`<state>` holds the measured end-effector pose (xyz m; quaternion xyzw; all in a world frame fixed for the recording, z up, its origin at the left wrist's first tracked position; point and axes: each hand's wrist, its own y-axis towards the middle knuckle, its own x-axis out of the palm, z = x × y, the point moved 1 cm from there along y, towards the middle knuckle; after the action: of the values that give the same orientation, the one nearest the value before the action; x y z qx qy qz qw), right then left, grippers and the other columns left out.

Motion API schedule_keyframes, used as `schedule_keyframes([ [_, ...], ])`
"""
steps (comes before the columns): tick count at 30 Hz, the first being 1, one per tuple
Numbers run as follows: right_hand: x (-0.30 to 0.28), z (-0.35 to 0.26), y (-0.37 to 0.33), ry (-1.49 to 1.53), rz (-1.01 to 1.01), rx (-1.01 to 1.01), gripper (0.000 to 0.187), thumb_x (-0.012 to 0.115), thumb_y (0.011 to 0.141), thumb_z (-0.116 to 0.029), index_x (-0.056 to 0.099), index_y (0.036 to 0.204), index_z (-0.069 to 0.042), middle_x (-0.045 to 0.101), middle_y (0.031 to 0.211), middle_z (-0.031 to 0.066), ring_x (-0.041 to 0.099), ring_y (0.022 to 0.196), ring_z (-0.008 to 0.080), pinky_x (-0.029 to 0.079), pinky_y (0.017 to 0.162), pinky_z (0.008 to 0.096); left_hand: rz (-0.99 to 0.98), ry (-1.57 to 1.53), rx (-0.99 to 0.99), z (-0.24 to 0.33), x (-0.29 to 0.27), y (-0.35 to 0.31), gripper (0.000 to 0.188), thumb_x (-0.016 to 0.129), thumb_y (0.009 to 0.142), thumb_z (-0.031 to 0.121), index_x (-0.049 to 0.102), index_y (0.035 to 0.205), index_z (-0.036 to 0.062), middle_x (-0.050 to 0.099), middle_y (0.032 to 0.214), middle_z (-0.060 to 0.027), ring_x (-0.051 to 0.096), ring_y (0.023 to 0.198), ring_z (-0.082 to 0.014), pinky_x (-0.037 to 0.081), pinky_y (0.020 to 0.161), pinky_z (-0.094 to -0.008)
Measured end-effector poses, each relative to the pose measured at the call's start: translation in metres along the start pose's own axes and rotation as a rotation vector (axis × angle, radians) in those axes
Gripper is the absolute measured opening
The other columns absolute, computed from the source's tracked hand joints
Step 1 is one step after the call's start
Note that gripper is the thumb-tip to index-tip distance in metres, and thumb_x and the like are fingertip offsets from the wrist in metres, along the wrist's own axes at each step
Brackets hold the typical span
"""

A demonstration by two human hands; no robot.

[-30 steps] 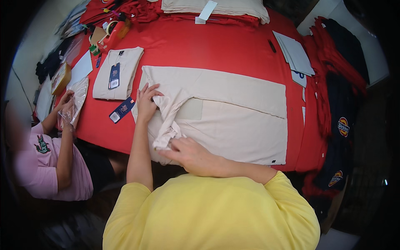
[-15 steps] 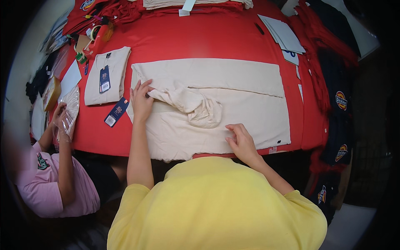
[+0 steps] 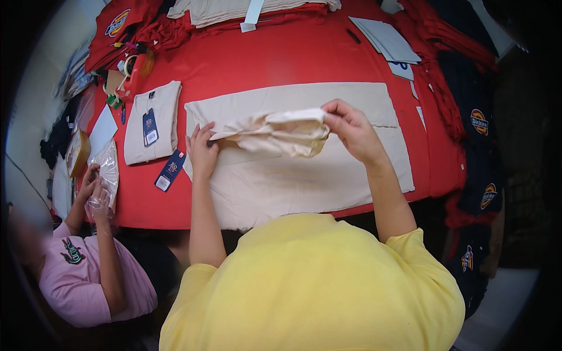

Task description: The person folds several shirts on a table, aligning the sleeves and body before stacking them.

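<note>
A cream long-sleeved garment (image 3: 281, 190) lies spread across the red-covered table in front of me. Raised off its body is a crumpled sleeve (image 3: 269, 131), drawn out toward the right. My right hand (image 3: 354, 130) pinches the right end of that sleeve between thumb and fingers, above the cloth. At the other end, my left hand (image 3: 203, 153) holds the cloth by the garment's left edge with bent fingers. The tip of its thumb is partly hidden by the fold.
To the left lie a folded cream garment (image 3: 153, 123) with a navy tag, and a loose navy tag (image 3: 170, 171). A co-worker in a pink shirt (image 3: 96, 275) handles a clear plastic bag (image 3: 105, 175). Pale cards (image 3: 386, 41), tape rolls and stacked red and navy garments surround the table (image 3: 293, 58).
My right hand has moved up and right from the cloth and taken hold of the sleeve's end. The bunched sleeve is now lifted and stretched out. My left hand stays at the left edge.
</note>
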<state>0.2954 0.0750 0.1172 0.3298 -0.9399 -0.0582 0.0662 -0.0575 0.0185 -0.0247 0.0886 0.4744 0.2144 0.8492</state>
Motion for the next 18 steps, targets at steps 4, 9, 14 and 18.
schedule_keyframes([
  [4, -0.039, 0.049, 0.022, -0.097, 0.387, 0.240, 0.027, 0.054, 0.096, -0.017, 0.053, 0.118, -0.001, 0.058, 0.102, 0.0044, 0.056, 0.083, 0.0107, 0.049, 0.074, 0.0261, -0.009, -0.016, 0.006, 0.009, 0.001, 0.001, 0.020, 0.068, 0.078, 0.018, 0.062, 0.095, 0.0101, 0.055, 0.132, 0.0051, 0.033, 0.137, -0.0257, 0.010, 0.115, -0.0507],
  [9, -0.039, 0.087, 0.016, -0.654, 0.464, 0.240, 0.040, 0.060, 0.090, -0.017, 0.052, 0.128, -0.008, 0.055, 0.114, 0.0095, 0.058, 0.085, 0.0151, 0.050, 0.074, 0.0291, 0.009, -0.016, 0.015, 0.009, -0.002, 0.001, 0.025, 0.072, 0.077, 0.023, 0.062, 0.095, 0.0098, 0.056, 0.131, 0.0048, 0.034, 0.137, -0.0255, 0.010, 0.115, -0.0516],
  [14, -0.025, 0.103, 0.009, -0.865, 0.179, 0.045, 0.044, 0.061, 0.083, -0.003, 0.057, 0.126, -0.010, 0.054, 0.119, 0.0082, 0.056, 0.088, 0.0185, 0.050, 0.076, 0.0313, -0.011, -0.026, 0.013, 0.013, 0.001, 0.001, 0.022, 0.069, 0.082, 0.027, 0.062, 0.095, 0.0098, 0.054, 0.134, 0.0034, 0.032, 0.138, -0.0259, 0.009, 0.115, -0.0514],
  [18, -0.017, 0.080, 0.021, -0.744, 0.168, -0.080, 0.041, 0.056, 0.081, 0.004, 0.063, 0.120, -0.008, 0.054, 0.118, 0.0058, 0.055, 0.088, 0.0156, 0.050, 0.075, 0.0293, -0.124, -0.095, -0.074, 0.003, -0.005, 0.005, 0.027, 0.061, 0.088, 0.035, 0.063, 0.092, 0.0086, 0.054, 0.132, 0.0018, 0.030, 0.138, -0.0256, 0.006, 0.115, -0.0497],
])
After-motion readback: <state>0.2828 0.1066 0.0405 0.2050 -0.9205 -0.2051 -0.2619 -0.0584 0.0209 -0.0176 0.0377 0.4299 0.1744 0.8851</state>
